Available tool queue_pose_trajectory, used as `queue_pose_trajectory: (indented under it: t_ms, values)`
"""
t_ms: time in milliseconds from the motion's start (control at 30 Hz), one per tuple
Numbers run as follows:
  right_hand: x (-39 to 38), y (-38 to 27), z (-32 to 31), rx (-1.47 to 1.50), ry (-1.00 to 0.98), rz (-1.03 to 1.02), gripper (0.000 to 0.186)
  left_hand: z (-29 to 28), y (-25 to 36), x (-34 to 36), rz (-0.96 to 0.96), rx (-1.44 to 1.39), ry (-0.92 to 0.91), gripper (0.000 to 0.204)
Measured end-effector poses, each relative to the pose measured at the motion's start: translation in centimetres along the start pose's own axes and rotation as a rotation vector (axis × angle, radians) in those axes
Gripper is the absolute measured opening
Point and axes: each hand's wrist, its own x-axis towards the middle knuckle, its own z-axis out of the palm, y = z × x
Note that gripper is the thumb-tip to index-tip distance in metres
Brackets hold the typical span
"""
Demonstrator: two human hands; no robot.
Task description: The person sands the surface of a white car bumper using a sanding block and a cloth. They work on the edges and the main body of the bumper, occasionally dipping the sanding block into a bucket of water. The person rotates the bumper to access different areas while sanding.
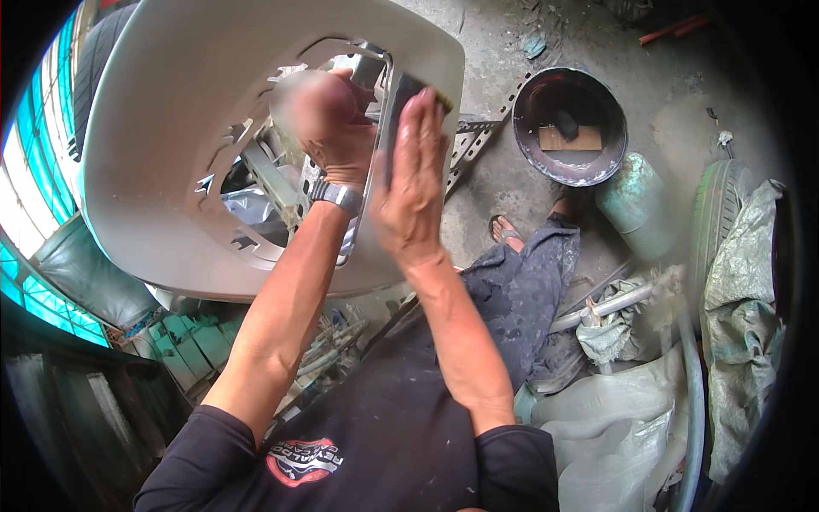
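Observation:
A large light-grey car bumper (153, 128) with a long cut-out opening stands in front of me on a slotted metal stand (471, 141). My right hand (414, 162) lies along a dark sanding block (401, 107), its fingers stretched side by side over it. The block rests against the bumper's strip to the right of the opening. My left hand (337, 128), with a watch (338, 196) on its wrist, is over the opening, close to that same strip. A blurred patch covers much of this hand, so its grip cannot be made out.
A dark bucket (522, 158) holding a brown rectangular piece (589, 139) and a black block (566, 125) stands to the right. Beside it is a greenish container (631, 205). A tyre (719, 205) and grey sacks (742, 333) lie farther right; another tyre (101, 60) is far left.

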Motion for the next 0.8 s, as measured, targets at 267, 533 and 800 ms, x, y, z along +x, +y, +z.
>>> queue_pose_trajectory:
  t_ms: [267,533,800]
  values:
    - [-4.6,-2.6,0.5,-0.013,-0.079,0.126,0.068,-0.8,0.9,0.3,0.019,0.016,0.002,0.019]
    - [-4.4,-1.9,1.1,0.066,-0.062,0.126,0.067,-0.3,0.9,0.2,0.011,0.031,0.030,0.013]
    - [-1.4,-1.8,0.4,0.122,-0.076,0.116,0.066,-0.5,1.2,0.2,-0.034,0.007,0.014,0.013]
